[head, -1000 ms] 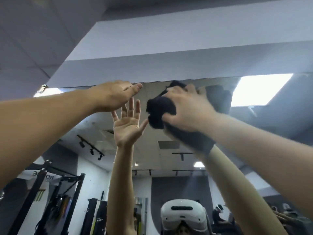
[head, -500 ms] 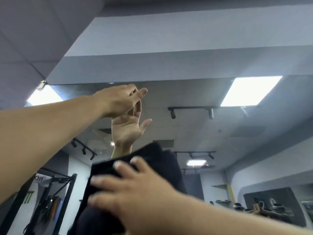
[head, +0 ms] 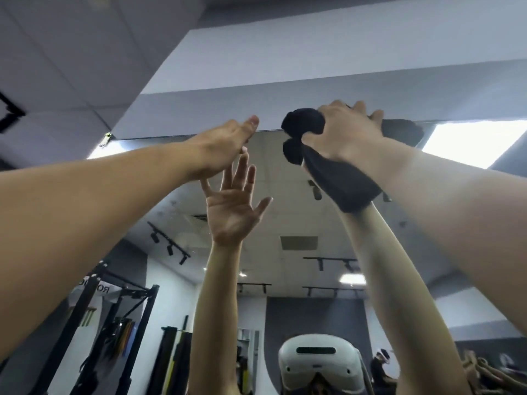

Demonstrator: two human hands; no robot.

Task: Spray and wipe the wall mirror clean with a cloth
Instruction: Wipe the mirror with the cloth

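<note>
The wall mirror (head: 299, 220) fills the lower part of the view, its top edge running under a grey wall band. My right hand (head: 345, 132) presses a bunched black cloth (head: 302, 125) against the glass at the mirror's top edge; the cloth's tail hangs below my wrist. My left hand (head: 225, 146) rests flat with its fingertips on the glass just left of the cloth, holding nothing. Both arms and hands are mirrored in the glass below. No spray bottle is in view.
The grey wall band (head: 285, 106) and white ceiling lie above the mirror. The glass reflects a black gym rack (head: 122, 323), ceiling track lights, a bright light panel (head: 467, 143), my white headset (head: 319, 363) and other people at the lower right.
My right hand with the cloth, low and left on the glass half a second ago, has swept back up to the mirror's top edge. My left hand has stayed on the glass.
</note>
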